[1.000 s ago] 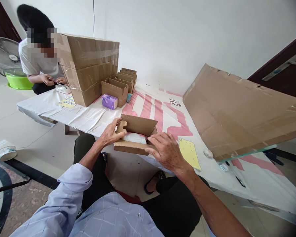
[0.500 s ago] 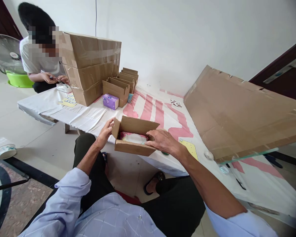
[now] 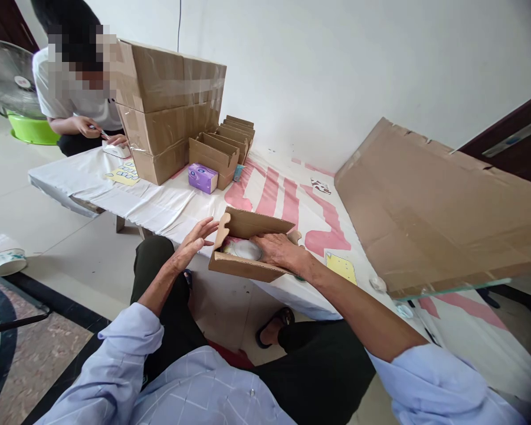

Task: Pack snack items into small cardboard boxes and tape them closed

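Observation:
An open cardboard box (image 3: 248, 271) rests at the table's front edge with its flaps up. Inside lies a pink-patterned pack with a pale oval lid (image 3: 248, 250), which looks like wet wipes. My right hand (image 3: 281, 251) reaches into the box from the right, its fingers stretched flat over the right part of the pack; some fingers are hidden by the box. Just left of the box, my left hand (image 3: 192, 242) is open with its fingers apart, holding nothing; its fingertips are close to the box's left flap.
Beyond the box stand a purple tissue pack (image 3: 202, 178), several open cardboard boxes (image 3: 215, 154) and a stack of taped cartons (image 3: 168, 109). A large cardboard sheet (image 3: 442, 218) leans at right. A yellow card (image 3: 341, 268) lies nearby. Another person (image 3: 82, 112) sits at far left.
My left hand has let go of the box's left flap and moved slightly away. My right hand has gone deeper into the box, over the pack. The view has shifted slightly.

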### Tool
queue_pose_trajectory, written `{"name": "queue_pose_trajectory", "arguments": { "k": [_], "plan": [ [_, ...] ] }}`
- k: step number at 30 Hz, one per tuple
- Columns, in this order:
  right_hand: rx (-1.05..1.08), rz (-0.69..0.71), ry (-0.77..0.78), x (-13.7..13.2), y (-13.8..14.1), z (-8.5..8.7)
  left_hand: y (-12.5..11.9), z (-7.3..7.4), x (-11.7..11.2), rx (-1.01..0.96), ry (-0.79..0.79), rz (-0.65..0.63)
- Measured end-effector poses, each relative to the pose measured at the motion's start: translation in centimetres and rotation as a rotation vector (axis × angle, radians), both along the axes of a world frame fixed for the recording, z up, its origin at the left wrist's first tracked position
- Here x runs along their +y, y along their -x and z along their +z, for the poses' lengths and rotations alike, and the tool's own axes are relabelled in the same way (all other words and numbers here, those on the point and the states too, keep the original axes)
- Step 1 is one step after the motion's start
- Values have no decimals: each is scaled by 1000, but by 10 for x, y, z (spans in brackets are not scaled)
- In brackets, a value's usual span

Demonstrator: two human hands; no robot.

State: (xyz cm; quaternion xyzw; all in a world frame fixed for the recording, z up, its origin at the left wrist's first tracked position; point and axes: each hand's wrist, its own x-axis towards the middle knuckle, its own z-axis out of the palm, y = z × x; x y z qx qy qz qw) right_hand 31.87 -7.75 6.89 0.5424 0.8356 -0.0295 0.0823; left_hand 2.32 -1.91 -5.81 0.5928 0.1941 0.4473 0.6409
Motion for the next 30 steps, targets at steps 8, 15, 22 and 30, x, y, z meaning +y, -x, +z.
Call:
{"name": "queue_pose_trajectory", "arguments": {
  "k": [8,15,22,30],
  "plan": [
    [-67,-8,118,0,9,3,-2,2,0,335,-165,-45],
    [-108,33,79,-2,13,-6,-6,8,-15,366,-243,-10],
    [-138,94,48,-4,19,-11,-2,2,-26,358,-298,41],
    [-124,68,37,-22,24,-5,2,-1,-34,375,-332,88]
  ]
}}
